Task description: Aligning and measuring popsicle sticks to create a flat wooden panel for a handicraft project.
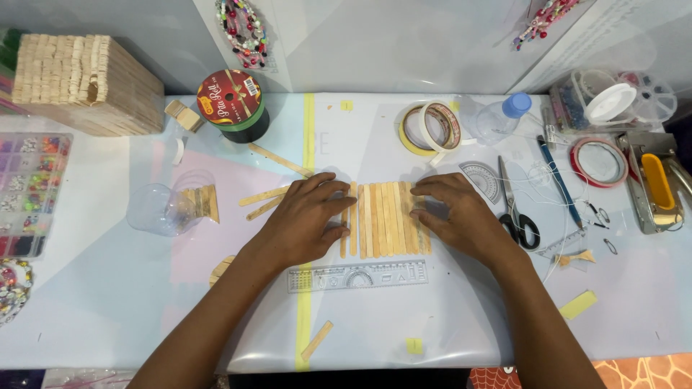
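A row of pale wooden craft sticks (384,220) lies flat on the white table, each one pointing away from the person, packed side by side and touching, with uneven ends, just above a clear ruler.

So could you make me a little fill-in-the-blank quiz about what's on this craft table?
1. Both hands, the left hand and the right hand, press flat on a row of wooden ____.
2. Just below the sticks lies a clear plastic ____.
3. The scissors lie to the ____ of the right hand.
4. The bottle has a ____ cap.

Missing words: sticks; ruler; right; blue
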